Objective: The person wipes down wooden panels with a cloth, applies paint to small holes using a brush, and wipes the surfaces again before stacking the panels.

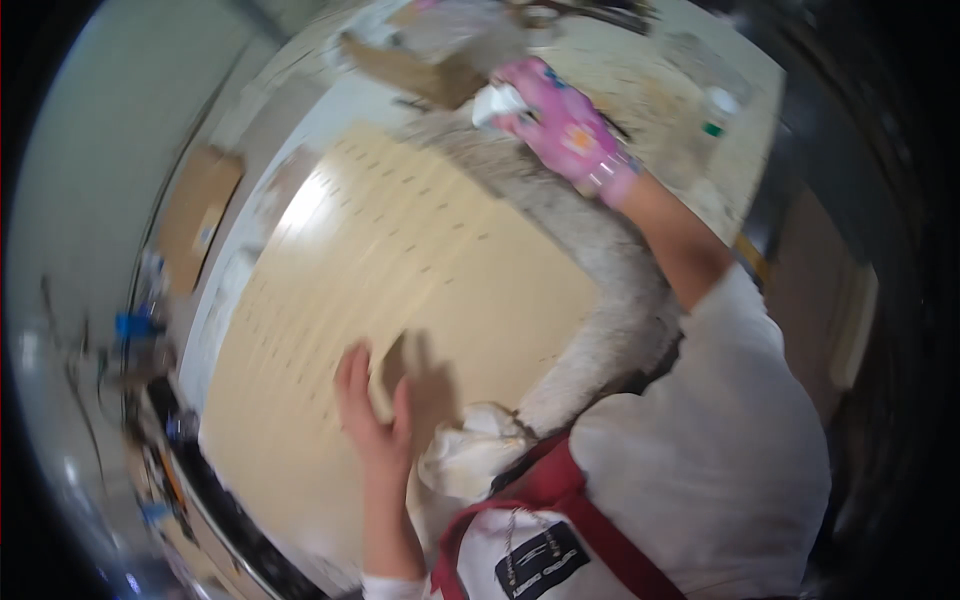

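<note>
My left hand is bare, with its fingers apart and nothing held. It hovers over or rests on a large, shiny cream panel marked with rows of small dark slots; I cannot tell if it touches. Just beside its fingers, a small tan block stands on the panel and throws a shadow. At the far side, my right hand, in a pink flowered glove, is closed on a small white object whose kind I cannot make out. A crumpled white cloth lies at the panel's near edge.
Grey fluffy padding runs along the panel's right and far edges. Beyond it are a brown cardboard piece, clear plastic wrapping and a clear bottle with a white cap. A cardboard box sits at the left.
</note>
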A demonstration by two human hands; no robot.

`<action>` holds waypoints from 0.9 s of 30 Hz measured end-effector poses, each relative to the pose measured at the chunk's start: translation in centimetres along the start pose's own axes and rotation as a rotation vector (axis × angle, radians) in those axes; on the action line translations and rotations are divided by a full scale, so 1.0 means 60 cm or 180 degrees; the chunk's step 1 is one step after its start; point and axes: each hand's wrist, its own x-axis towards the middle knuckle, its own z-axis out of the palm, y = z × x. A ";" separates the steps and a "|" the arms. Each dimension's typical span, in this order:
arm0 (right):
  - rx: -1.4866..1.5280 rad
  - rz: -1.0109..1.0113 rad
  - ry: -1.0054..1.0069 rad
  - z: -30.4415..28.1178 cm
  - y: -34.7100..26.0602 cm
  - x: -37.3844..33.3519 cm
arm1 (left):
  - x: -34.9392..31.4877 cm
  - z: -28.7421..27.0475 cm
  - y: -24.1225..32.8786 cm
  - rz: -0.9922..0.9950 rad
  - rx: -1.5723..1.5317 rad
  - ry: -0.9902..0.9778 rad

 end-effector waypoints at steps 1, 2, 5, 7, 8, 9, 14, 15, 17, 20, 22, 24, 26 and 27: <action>0.0390 0.0012 -0.0284 -0.010 -0.045 -0.011 | 0.036 0.016 0.020 0.0283 -0.0098 0.0051; 0.0871 -0.0055 -0.0639 -0.005 -0.080 -0.023 | 0.063 0.029 0.030 0.0322 -0.0173 0.0004; 0.1811 -0.0121 -0.2043 -0.006 -0.215 -0.047 | 0.110 0.038 0.057 0.0660 -0.0513 0.0191; 0.1682 -0.0219 -0.1789 0.005 -0.239 -0.065 | 0.103 0.046 0.045 0.0440 -0.0531 0.0290; 0.1841 -0.0078 -0.1795 0.005 -0.233 -0.071 | 0.091 0.043 0.049 0.0471 -0.0776 0.0271; 0.1737 0.0076 -0.2044 0.008 -0.234 -0.075 | 0.069 0.046 0.041 0.0396 -0.0823 0.0365; 0.1428 -0.0502 -0.2226 -0.012 -0.244 -0.096 | 0.032 -0.001 0.056 -0.0812 -0.2769 -0.1055; 0.1431 -0.0525 -0.2249 -0.016 -0.236 -0.096 | 0.021 0.001 0.047 -0.0824 -0.2776 -0.1024; 0.1622 -0.0780 -0.1576 -0.028 -0.185 -0.091 | -0.008 0.011 0.018 -0.0634 -0.2792 -0.1173; 0.1444 0.0035 -0.0630 -0.057 -0.050 -0.087 | -0.038 -0.006 0.003 -0.0953 -0.2940 -0.1486; 0.0209 0.0226 -0.0648 -0.058 0.081 -0.110 | -0.052 -0.020 0.001 -0.1108 -0.2875 -0.1691; -0.0798 0.0428 -0.0947 -0.041 0.236 -0.175 | -0.059 -0.032 0.001 -0.1482 -0.2848 -0.1613; -0.0959 0.0390 -0.1065 -0.008 0.276 -0.228 | -0.064 -0.036 -0.004 -0.1499 -0.2842 -0.1444; -0.1125 0.0363 -0.1184 -0.021 0.284 -0.246 | -0.067 -0.035 -0.007 -0.1515 -0.2839 -0.1286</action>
